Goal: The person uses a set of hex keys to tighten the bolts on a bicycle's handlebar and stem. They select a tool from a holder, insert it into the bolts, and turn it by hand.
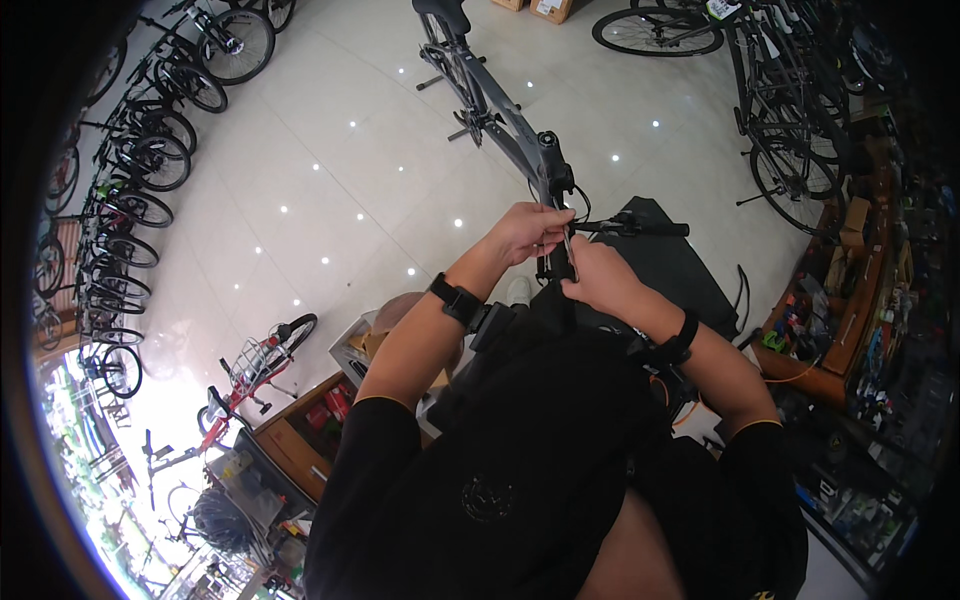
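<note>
A dark grey bicycle (500, 125), its saddle (445, 14) at the far end, stands in front of me with its front end close to my body. At that front end my left hand (530, 232) is closed in a pinch, thumb and fingertips together. Just to its right and nearer, my right hand (604, 279) is closed too, its fingers curled. A thin light-coloured strip shows between the two hands; its kind is too small to tell. Cables loop beside the fingers. The handlebar (655, 229) with a black grip points to the right, beyond my right hand.
A black flat-topped surface (680, 270) lies right of the bicycle. Rows of bicycles (160, 160) line the left, and more bicycles (790, 150) stand at the far right. A wooden cabinet (835, 335) with tools is at right. A red bicycle (235, 400) stands at lower left.
</note>
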Demonstrator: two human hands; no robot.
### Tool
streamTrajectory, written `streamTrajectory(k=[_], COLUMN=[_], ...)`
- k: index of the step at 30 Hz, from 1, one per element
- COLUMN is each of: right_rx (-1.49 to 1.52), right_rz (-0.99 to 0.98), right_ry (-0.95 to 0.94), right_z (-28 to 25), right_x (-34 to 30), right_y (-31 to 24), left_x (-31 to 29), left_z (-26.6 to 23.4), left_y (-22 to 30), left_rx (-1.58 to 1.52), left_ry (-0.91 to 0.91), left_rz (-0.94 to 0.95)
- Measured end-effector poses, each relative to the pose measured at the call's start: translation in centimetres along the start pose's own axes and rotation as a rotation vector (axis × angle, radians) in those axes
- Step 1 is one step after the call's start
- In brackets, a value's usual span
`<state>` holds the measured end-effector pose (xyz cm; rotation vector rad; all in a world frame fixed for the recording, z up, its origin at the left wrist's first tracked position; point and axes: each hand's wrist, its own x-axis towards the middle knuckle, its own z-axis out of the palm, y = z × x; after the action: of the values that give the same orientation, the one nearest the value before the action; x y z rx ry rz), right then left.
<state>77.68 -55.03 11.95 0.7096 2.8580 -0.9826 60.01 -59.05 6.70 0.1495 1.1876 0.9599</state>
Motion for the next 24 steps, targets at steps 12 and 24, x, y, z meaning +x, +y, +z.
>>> streamTrajectory(k=[12, 24], right_rx=[1.303, 1.483], right_rz=[0.365, 0.492], right_ry=[-0.557, -0.524], right_z=[-1.6, -2.1], right_x=[0.2, 0.4], right_y=[2.2, 1.9], left_x=[0.5, -0.3], left_z=[-0.5, 0.4], left_y=[-0.6, -0.3], left_rx=[-0.15, 0.077], left_ry=[-0.027, 0.097], left_rz=[0.008, 0.056])
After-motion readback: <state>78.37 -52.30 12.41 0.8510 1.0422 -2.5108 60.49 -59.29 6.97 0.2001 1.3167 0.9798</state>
